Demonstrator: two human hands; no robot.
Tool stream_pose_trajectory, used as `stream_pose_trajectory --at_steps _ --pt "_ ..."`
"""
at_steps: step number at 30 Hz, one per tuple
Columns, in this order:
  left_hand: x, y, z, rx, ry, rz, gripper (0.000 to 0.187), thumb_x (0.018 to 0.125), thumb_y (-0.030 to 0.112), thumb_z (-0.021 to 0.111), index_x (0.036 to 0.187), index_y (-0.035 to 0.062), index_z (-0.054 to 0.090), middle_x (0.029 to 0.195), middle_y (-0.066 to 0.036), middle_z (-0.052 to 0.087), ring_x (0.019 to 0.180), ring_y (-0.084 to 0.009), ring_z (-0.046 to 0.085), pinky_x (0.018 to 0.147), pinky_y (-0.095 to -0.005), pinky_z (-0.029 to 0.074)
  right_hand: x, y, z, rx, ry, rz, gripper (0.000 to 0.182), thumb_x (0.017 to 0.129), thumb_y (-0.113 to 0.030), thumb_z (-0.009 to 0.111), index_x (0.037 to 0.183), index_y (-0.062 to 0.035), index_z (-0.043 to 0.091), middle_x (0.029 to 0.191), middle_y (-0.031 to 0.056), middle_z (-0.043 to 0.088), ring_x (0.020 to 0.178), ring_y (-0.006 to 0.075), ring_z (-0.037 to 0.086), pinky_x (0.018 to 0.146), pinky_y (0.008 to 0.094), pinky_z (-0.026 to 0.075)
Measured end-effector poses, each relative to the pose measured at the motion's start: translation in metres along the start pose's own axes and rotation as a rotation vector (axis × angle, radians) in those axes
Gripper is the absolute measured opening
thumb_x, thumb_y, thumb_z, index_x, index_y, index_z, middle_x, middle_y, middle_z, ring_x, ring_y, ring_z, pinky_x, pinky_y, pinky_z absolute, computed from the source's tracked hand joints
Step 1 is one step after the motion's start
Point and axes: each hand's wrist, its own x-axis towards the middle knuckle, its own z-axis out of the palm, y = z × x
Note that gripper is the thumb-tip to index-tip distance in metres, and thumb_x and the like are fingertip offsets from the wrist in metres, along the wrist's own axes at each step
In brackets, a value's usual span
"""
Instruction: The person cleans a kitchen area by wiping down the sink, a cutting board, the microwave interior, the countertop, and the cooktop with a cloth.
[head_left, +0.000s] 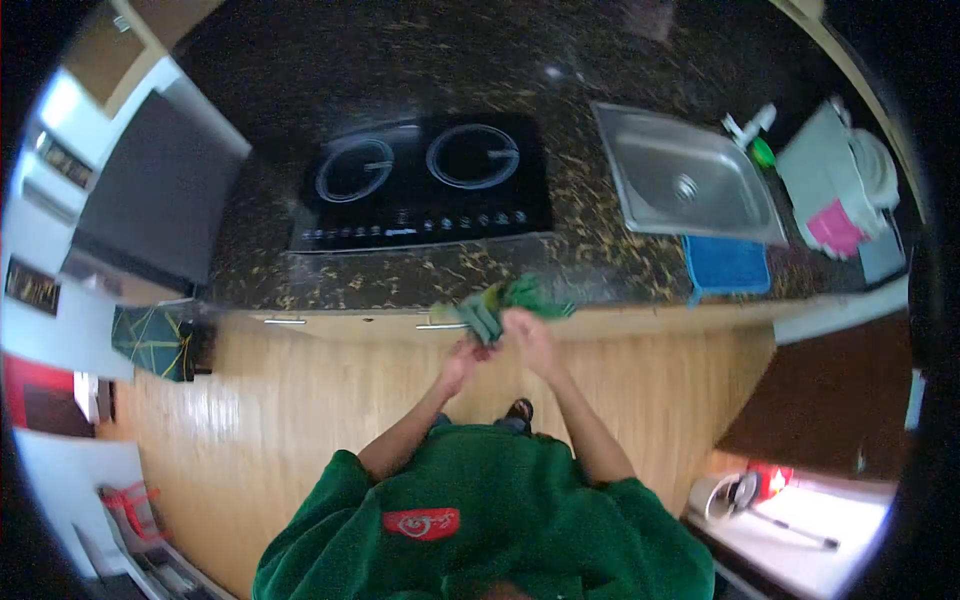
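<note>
A bunched green cloth (512,297) with striped and yellowish patches is held in front of my body, just off the counter's front edge. My left hand (461,364) is closed on its lower left end. Higher and to the right, my right hand (528,334) grips the cloth near its middle. Motion blurs the fingers of both hands, and folds hide part of them.
Ahead on the dark marbled counter (390,278) lies a two-ring cooktop (415,180). To its right are a steel sink (660,165), a blue cloth (730,265) at the counter edge, and a dish rack (830,165). Drawer handles (440,326) stick out below.
</note>
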Motion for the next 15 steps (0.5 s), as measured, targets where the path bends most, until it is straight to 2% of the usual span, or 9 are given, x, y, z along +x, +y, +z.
stream_pose_trajectory --at_steps 1,4,5,8,9,10,11,13,15 --pt "-0.001 0.002 -0.002 -0.194 -0.055 0.001 0.036 0.092 0.036 0.044 0.117 0.0105 0.05 0.112 -0.005 0.057 0.106 -0.0166 0.052 0.086 -0.0347 0.042 -0.003 -0.027 0.012 0.026 -0.165 0.064 0.018 0.091 -0.013 0.049 0.097 0.0003 0.06 0.091 0.0047 0.062 0.082 0.0106 0.056 0.073 0.0265 0.046" --pt "-0.028 0.033 -0.004 -0.416 -0.179 0.083 0.034 0.091 0.035 0.045 0.115 0.0114 0.052 0.107 -0.005 0.058 0.099 -0.0156 0.055 0.081 -0.0336 0.045 0.006 -0.061 0.032 -0.093 -0.335 -0.166 0.017 0.09 -0.011 0.05 0.095 0.0 0.061 0.095 0.0086 0.063 0.088 0.013 0.057 0.075 0.0273 0.045" --pt "-0.031 0.021 -0.02 -0.064 0.102 0.114 0.03 0.091 0.03 0.048 0.113 0.0099 0.052 0.103 -0.005 0.058 0.094 -0.0152 0.056 0.08 -0.0337 0.046 0.008 -0.069 0.034 -0.113 -0.35 -0.233 0.016 0.089 -0.01 0.051 0.095 -0.0006 0.061 0.096 0.0092 0.063 0.09 0.0151 0.057 0.076 0.0285 0.045" --pt "-0.062 0.095 0.0 0.026 0.422 0.028 0.028 0.089 0.023 0.051 0.112 0.0072 0.053 0.103 -0.005 0.058 0.094 -0.0148 0.056 0.084 -0.0341 0.045 0.025 -0.099 0.044 -0.211 -0.359 -0.486 0.014 0.085 -0.008 0.054 0.094 -0.0021 0.062 0.102 0.0101 0.062 0.094 0.0212 0.058 0.08 0.0325 0.045" --pt "-0.061 0.103 -0.011 0.015 0.404 0.107 0.027 0.088 0.022 0.053 0.111 0.0074 0.053 0.102 -0.005 0.058 0.094 -0.0149 0.056 0.085 -0.034 0.045 0.032 -0.113 0.052 -0.267 -0.354 -0.602 0.014 0.083 -0.007 0.055 0.094 -0.0026 0.063 0.103 0.0095 0.062 0.094 0.0232 0.058 0.081 0.0341 0.044" --pt "-0.053 0.1 -0.033 0.16 0.369 0.227 0.027 0.087 0.02 0.053 0.111 0.0079 0.054 0.102 -0.005 0.058 0.093 -0.016 0.055 0.086 -0.0338 0.044 0.04 -0.125 0.06 -0.325 -0.346 -0.718 0.014 0.082 -0.006 0.056 0.094 -0.003 0.063 0.105 0.009 0.062 0.094 0.0252 0.058 0.081 0.0357 0.044" --pt "-0.044 0.097 -0.055 0.3 0.348 0.352 0.027 0.086 0.018 0.054 0.111 0.0083 0.054 0.103 -0.005 0.058 0.092 -0.0172 0.055 0.086 -0.0336 0.044 0.047 -0.133 0.07 -0.342 -0.346 -0.73 0.016 0.078 -0.005 0.058 0.093 -0.0031 0.063 0.106 0.0074 0.062 0.095 0.0261 0.057 0.083 0.0369 0.043" --pt "-0.021 0.147 -0.07 0.669 0.246 0.489 0.028 0.087 0.018 0.049 0.113 0.0076 0.052 0.108 -0.006 0.056 0.098 -0.0194 0.055 0.088 -0.0337 0.043 0.071 -0.148 0.084 -0.368 -0.268 -0.7 0.018 0.079 -0.008 0.059 0.095 -0.004 0.063 0.108 0.0062 0.061 0.098 0.0258 0.056 0.085 0.0376 0.042" --pt "-0.009 0.193 -0.057 -0.326 0.031 0.486 0.028 0.092 0.022 0.041 0.113 0.0079 0.051 0.111 -0.006 0.056 0.102 -0.0201 0.054 0.089 -0.0334 0.044 0.107 -0.151 0.102 -0.346 -0.213 -0.603 0.023 0.08 -0.01 0.059 0.102 -0.0046 0.061 0.111 0.0075 0.06 0.102 0.0279 0.054 0.087 0.038 0.041"
